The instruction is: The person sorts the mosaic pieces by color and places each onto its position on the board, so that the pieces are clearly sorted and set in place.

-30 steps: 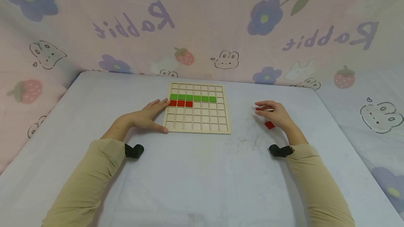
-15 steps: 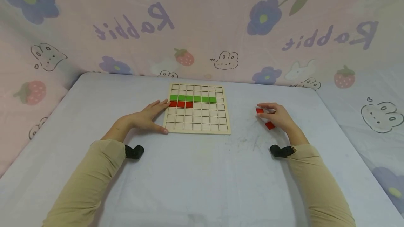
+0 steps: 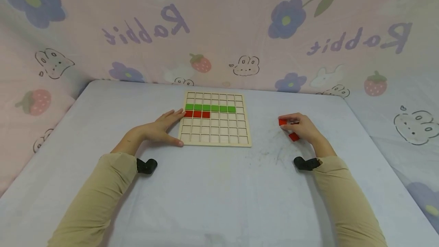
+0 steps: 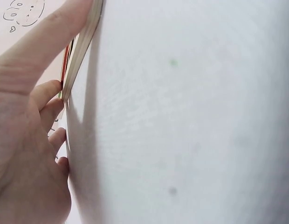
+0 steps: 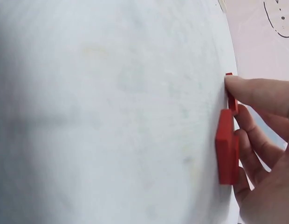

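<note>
In the head view a wooden grid board [image 3: 219, 145] lies flat on the table, with a row of several green tiles [image 3: 215, 108] and three red tiles [image 3: 197, 114] below it. My left hand [image 3: 158, 129] rests at the board's left side, fingers spread, the thumb touching near its front corner. To the right of the board, my right hand [image 3: 304, 127] pinches a red tile [image 3: 282, 122] between thumb and fingers, low over the tabletop. Another red tile [image 3: 294, 137] lies just below that hand. More red shows under its fingers, mostly hidden. The right wrist view shows the loose tile [image 5: 224, 147] up close.
A white cloth-covered table [image 3: 219, 197] holds everything. Behind it hangs a pink curtain [image 3: 223, 29] printed with rabbits, flowers and strawberries. Dark wrist mounts [image 3: 146, 166] stick out from the sleeves. Faint smudges mark the cloth between board and right hand.
The red tile at my right fingertips has come into clearer view as the fingers shifted slightly and took hold of it. My left hand and the board have stayed in place.
</note>
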The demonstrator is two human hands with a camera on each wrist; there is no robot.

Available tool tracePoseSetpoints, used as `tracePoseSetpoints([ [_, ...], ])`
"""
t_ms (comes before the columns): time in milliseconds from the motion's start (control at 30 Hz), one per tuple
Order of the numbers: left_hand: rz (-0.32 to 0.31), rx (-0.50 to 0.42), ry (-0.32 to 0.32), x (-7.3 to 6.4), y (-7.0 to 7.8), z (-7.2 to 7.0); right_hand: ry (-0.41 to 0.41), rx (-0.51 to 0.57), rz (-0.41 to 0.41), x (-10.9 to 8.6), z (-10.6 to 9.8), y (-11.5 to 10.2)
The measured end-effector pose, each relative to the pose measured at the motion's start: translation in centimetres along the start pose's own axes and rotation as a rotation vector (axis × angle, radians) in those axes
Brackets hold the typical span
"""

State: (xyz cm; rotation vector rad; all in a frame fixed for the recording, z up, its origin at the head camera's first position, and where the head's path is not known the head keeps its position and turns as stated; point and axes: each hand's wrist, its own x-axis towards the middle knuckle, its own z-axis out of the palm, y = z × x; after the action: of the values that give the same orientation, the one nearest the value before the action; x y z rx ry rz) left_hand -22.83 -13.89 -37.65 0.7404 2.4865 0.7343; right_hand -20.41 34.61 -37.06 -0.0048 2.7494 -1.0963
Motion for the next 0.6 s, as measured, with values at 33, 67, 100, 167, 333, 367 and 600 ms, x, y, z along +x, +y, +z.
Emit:
tracePoseSetpoints([
  [33, 0.0, 0.001, 0.0, 0.0, 0.01, 0.01, -0.002, 0.001, 0.0, 0.0, 0.0, -0.01],
  [67, -0.001, 0.002, 0.0, 0.01, 0.01, 0.02, -0.003, -0.001, 0.001, 0.02, -0.01, 0.01],
  [100, -0.002, 0.003, 0.0, 0.0, -0.01, 0.02, -0.004, -0.001, 0.002, 0.05, -0.01, 0.03],
  [167, -0.001, 0.003, -0.001, -0.01, -0.05, 0.0, -0.005, -0.003, 0.005, 0.13, -0.02, 0.02],
  [333, -0.001, -0.003, 0.0, -0.08, -0.04, 0.01, -0.004, -0.018, 0.002, 0.34, 0.04, 0.03],
  [367, 0.0, -0.005, 0.001, -0.09, -0.04, 0.02, -0.005, -0.019, -0.002, 0.38, 0.06, 0.03],
  [600, -0.005, -0.004, 0.003, -0.08, 0.09, 0.03, 0.007, 0.005, -0.022, 0.73, 0.38, -0.07],
])
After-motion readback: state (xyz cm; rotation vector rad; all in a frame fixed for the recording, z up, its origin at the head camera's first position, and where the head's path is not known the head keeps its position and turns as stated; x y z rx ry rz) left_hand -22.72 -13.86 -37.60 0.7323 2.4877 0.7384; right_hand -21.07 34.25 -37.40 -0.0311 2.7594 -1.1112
